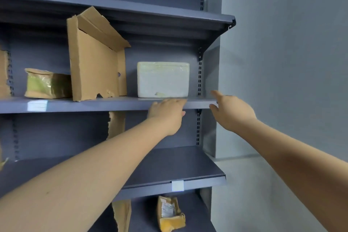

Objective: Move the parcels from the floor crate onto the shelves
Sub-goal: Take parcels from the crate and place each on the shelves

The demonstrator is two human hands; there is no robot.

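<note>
Well, nearest me both hands hold nothing: my left hand (167, 115) rests relaxed fingers on the front lip of the middle shelf (75, 104), and my right hand (232, 112) is spread at that shelf's right end. Just beyond the left fingers the white wrapped parcel (162, 80) sits flat on the shelf, its long axis along the lip, with a bare strip between it and the slotted upright (199, 79). Left of it stand a torn cardboard box (94, 62) and a brown taped parcel (47, 84).
</note>
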